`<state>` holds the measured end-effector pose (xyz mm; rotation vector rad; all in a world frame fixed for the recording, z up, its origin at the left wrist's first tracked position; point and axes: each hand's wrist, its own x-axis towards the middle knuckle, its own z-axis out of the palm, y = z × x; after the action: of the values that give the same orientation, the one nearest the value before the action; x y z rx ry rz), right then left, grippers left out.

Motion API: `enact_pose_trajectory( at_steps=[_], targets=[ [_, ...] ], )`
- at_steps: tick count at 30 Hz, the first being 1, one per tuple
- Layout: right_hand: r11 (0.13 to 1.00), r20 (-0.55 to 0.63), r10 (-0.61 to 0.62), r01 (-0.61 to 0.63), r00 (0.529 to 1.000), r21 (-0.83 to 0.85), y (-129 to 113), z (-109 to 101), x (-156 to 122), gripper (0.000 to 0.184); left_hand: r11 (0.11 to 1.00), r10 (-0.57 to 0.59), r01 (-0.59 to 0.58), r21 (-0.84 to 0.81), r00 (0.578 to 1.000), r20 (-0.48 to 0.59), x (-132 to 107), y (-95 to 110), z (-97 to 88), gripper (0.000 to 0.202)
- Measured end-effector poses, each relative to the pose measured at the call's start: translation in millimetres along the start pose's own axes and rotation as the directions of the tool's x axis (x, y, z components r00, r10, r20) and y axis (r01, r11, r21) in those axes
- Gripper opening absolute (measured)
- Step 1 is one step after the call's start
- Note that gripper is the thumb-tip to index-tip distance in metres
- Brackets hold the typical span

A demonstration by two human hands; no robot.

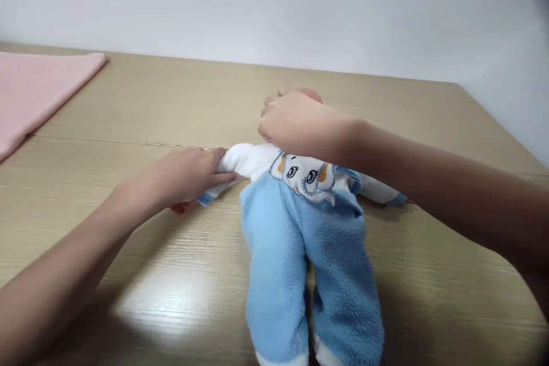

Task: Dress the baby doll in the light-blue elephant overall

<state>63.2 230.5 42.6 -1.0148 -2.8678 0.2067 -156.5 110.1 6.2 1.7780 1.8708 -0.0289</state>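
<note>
A baby doll lies on its back on the table, dressed in a fleece romper with blue legs, white sleeves and an embroidered elephant on the chest. My left hand is closed round the white sleeve on the left side, thumb below and fingers above. The doll's small hand sticks out past that blue cuff. Over the doll's neck and head, my right hand has its fingers curled; what they hold is hidden. Only a pink curve of the doll's head shows behind it.
A folded pink cloth lies at the far left of the wooden table. Behind the table stands a pale wall. The other sleeve stretches out to the right beneath my right forearm.
</note>
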Motion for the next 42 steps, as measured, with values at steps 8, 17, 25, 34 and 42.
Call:
enact_pose_trajectory(
  at_steps=[8,17,25,34,42],
  targets=[
    [0.975,-0.19,-0.194,0.21,0.962,0.071,33,-18,-73,0.019,0.994,0.065,-0.054,0.09,0.991,-0.115,9,-2,1.2,0.059],
    [0.979,-0.463,0.183,-0.116,0.867,0.17,98,30,-228,0.028,0.954,0.281,-0.301,0.013,0.873,-0.4,2,12,-2.6,0.066],
    [0.84,-0.259,0.402,-0.241,0.878,0.486,136,66,-278,0.058,0.712,0.657,-0.702,0.026,0.652,-0.378,6,151,24.8,0.029],
    [0.668,-0.184,0.526,-0.269,0.83,0.694,136,55,-279,0.043,0.696,0.715,-0.68,0.23,0.631,-0.3,45,162,60.1,0.026],
    [0.84,-0.417,0.394,-0.136,0.819,0.526,112,25,-250,0.046,0.493,0.854,-0.848,0.193,0.429,-0.294,46,158,62.3,0.026]
  ],
)
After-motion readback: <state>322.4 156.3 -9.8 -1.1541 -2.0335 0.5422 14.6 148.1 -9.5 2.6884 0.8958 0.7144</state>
